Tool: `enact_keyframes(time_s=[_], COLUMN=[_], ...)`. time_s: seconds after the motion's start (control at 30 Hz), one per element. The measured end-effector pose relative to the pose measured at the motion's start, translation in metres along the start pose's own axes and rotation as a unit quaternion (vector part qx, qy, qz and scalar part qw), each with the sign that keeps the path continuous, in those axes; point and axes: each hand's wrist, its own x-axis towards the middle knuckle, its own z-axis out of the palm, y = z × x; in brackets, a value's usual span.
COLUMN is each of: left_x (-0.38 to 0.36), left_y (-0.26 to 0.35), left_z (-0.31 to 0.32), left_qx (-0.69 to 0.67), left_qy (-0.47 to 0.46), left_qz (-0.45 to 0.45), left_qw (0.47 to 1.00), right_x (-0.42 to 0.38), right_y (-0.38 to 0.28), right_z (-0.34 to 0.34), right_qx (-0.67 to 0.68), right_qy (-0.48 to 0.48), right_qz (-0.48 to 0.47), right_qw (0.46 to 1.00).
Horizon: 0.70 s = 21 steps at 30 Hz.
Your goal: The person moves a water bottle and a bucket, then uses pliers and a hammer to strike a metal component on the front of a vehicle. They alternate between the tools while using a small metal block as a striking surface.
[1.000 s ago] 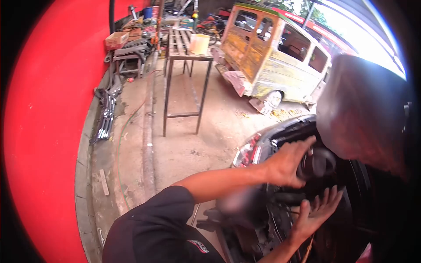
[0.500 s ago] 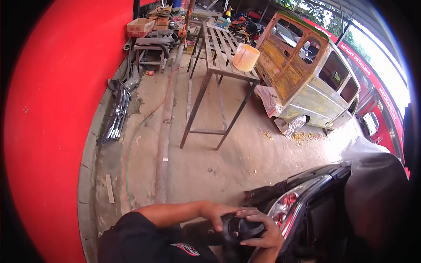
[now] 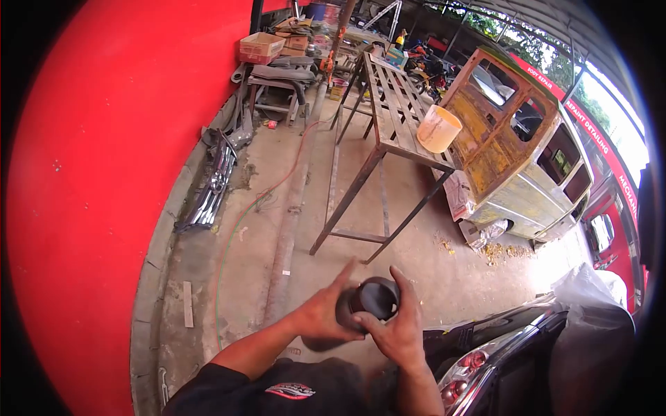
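L hand (image 3: 320,312) & R hand (image 3: 402,330), half-curled, held dk. round part (image 3: 377,298).
Lay btwn my palms, round end twd me.

Seemingly black part (image 3: 376,298), red wall (image 3: 97,180)

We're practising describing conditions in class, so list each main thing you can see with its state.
Dark round part, held between both hands
Left hand, gripping, one finger extended
Right hand, gripping, thumb across the near side
Bucket, upright on the stand
Slatted stand, standing on its legs
Van shell, paint patchy
Hose, stretched along the floor
Plastic sheet, draped, crumpled
Car lamp, mounted
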Motion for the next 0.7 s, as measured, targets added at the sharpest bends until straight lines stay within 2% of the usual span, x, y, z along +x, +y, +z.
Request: enact_keyframes(time_s=[0.03,0.07,0.13,0.17,0.27,0.3,0.33,0.4,0.43,0.47,0.53,0.57,0.6,0.67,0.7], left_x=[0.0,0.0,-0.001,0.001,0.015,0.022,0.03,0.048,0.058,0.071,0.102,0.115,0.132,0.161,0.179], left_y=[-0.007,-0.011,-0.016,-0.017,-0.016,-0.015,-0.016,-0.021,-0.026,-0.026,-0.019,-0.02,-0.014,-0.019,-0.022], left_z=[-0.003,-0.008,-0.019,-0.023,-0.038,-0.038,-0.038,-0.036,-0.036,-0.038,-0.044,-0.047,-0.049,-0.072,-0.083], left_qx=[0.082,0.084,0.166,0.167,0.158,0.156,0.161,0.16,0.171,0.177,0.206,0.235,0.196,0.18,0.18], left_qy=[0.052,0.053,0.196,0.199,0.2,0.188,0.188,0.184,0.181,0.175,0.214,0.236,0.287,0.343,0.357], left_qz=[0.031,0.029,-0.023,-0.023,-0.039,-0.034,-0.033,0.001,-0.005,-0.007,0.035,0.029,0.004,0.0,0.028], left_qw=[0.995,0.995,0.966,0.965,0.966,0.969,0.968,0.97,0.968,0.969,0.954,0.943,0.938,0.922,0.916], right_x=[0.006,0.009,0.017,0.025,0.065,0.08,0.094,0.116,0.127,0.133,0.147,0.155,0.161,0.176,0.177], right_y=[-0.007,-0.001,0.016,0.021,0.041,0.05,0.059,0.078,0.087,0.097,0.117,0.128,0.138,0.183,0.192], right_z=[0.0,-0.004,-0.019,-0.018,-0.014,-0.008,-0.001,0.011,0.011,0.011,0.004,-0.008,-0.032,-0.062,-0.075], right_qx=[-0.032,-0.029,0.145,0.146,0.159,0.222,0.227,0.393,0.42,0.426,0.487,0.449,0.479,0.594,0.539], right_qy=[0.013,0.013,-0.081,-0.083,-0.01,-0.028,-0.025,-0.111,-0.179,-0.173,-0.244,-0.221,-0.241,-0.397,-0.395], right_qz=[-0.033,-0.033,0.151,0.149,-0.05,-0.079,-0.082,-0.075,-0.072,-0.071,-0.034,-0.018,0.05,0.022,-0.017], right_qw=[0.999,0.999,0.975,0.974,0.986,0.971,0.97,0.91,0.887,0.885,0.838,0.865,0.842,0.699,0.744])
